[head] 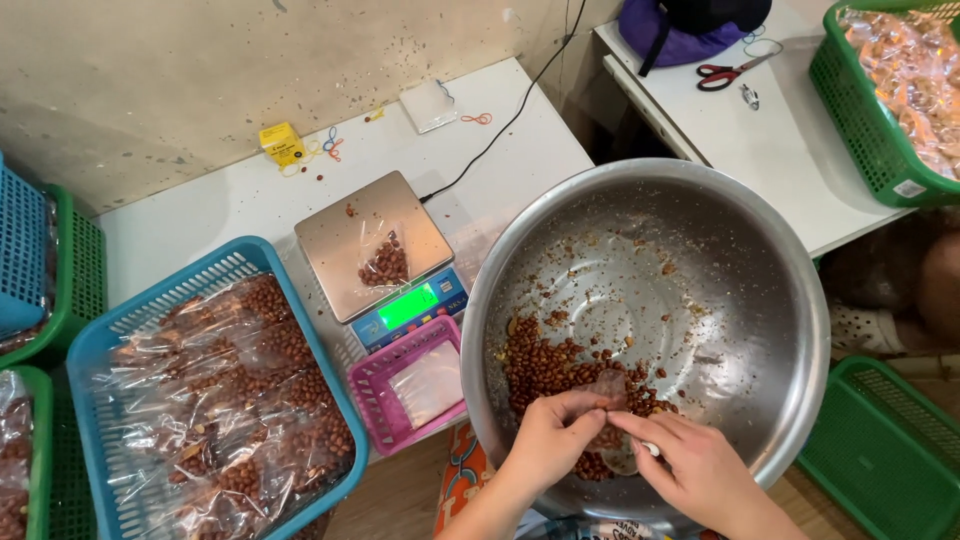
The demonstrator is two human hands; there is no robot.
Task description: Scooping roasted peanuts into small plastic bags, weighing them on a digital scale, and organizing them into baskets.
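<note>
At the left a blue basket (pixel 215 400) is already heaped with sealed clear bags of peanuts, and on the white surface (pixel 180 225) a scale (pixel 378 255) carries one partly filled bag (pixel 384 262) (not yet tied). In the steel bowl (pixel 700 260) only a small patch of peanuts (pixel 545 365) is left, so most of the bagging looks done. There the left hand (pixel 550 440) and right hand (pixel 700 470) pinch a small clear bag (pixel 608 388) between closed fingertips.

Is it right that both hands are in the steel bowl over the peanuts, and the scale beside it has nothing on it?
Not quite. The head view shows the scale carries a small clear bag of peanuts. The rest holds: the left hand and right hand are in the steel bowl over the peanuts.
</note>
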